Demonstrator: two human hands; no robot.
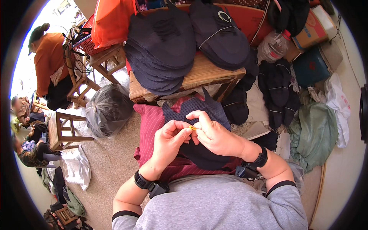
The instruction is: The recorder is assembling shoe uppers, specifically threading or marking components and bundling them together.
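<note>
In front of my chest, my left hand and my right hand meet with their fingertips pinched together. Between them is a small yellow piece, mostly covered by the fingers; its kind is too small to make out. Under the hands, a dark navy textured fabric piece with pointed corners lies across my lap. Beneath it spreads a maroon striped cloth. Just ahead, a fanned stack of dark fabric pieces sits on a wooden bench, beside a second stack bound with a pale band.
Tied dark bundles lie to the right, near a green sack, a plastic jug and a cardboard box. At left are a filled grey plastic bag, a wooden stool and a person in orange.
</note>
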